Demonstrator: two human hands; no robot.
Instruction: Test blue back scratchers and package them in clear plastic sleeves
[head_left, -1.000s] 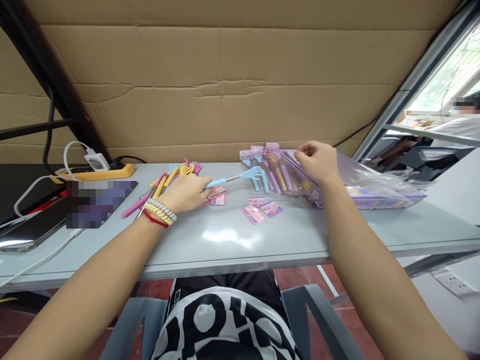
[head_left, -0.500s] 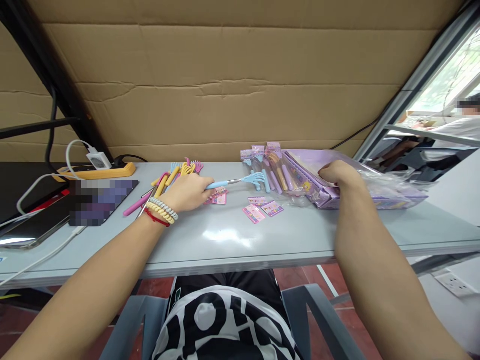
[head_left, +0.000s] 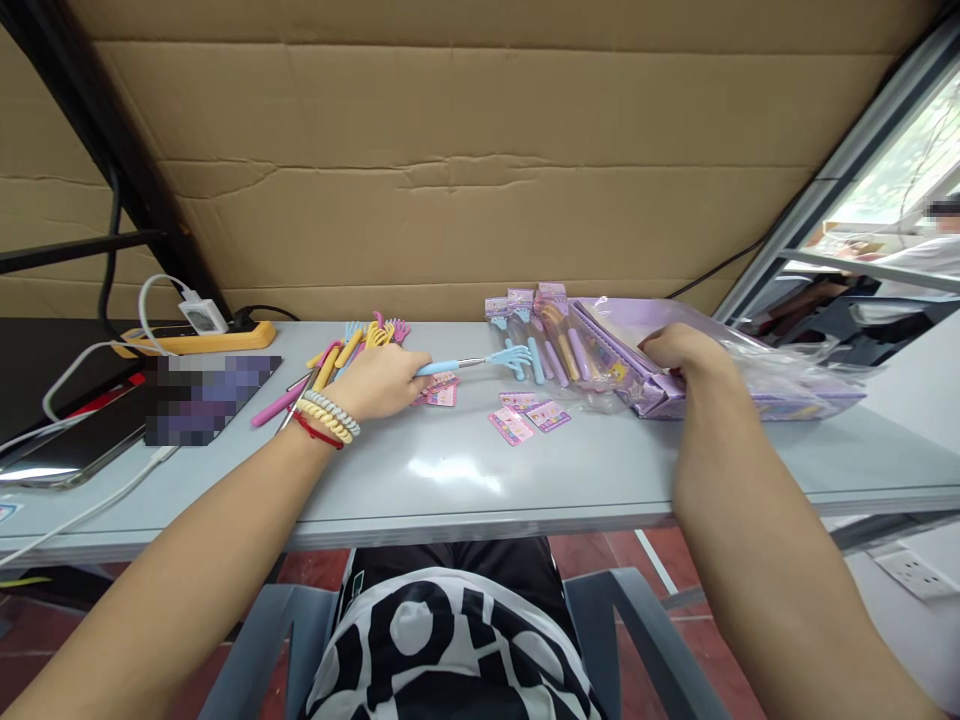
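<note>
My left hand [head_left: 382,383] is wrapped round the handle of a light blue back scratcher [head_left: 480,362] with a small hand-shaped head, its metal rod pointing right. Beside and behind this hand lies a pile of loose yellow, pink and blue back scratchers [head_left: 327,368]. Pink cards [head_left: 444,390] lie partly behind my left hand. My right hand [head_left: 679,350] reaches over the near edge of an open purple box [head_left: 649,385]; its fingers are hidden inside. Several bagged back scratchers [head_left: 551,340] with purple header cards lie against the box's left side.
Loose printed cards [head_left: 512,425] lie mid-table. Clear plastic wrap [head_left: 795,365] covers the box's right part. On the left are a phone-like screen [head_left: 217,400], a yellow power strip [head_left: 195,342] and white cables. Cardboard [head_left: 480,230] stands behind the table; a person sits far right.
The view has shifted slightly. My left hand keeps its hold on the blue back scratcher, and my right hand stays at the box.
</note>
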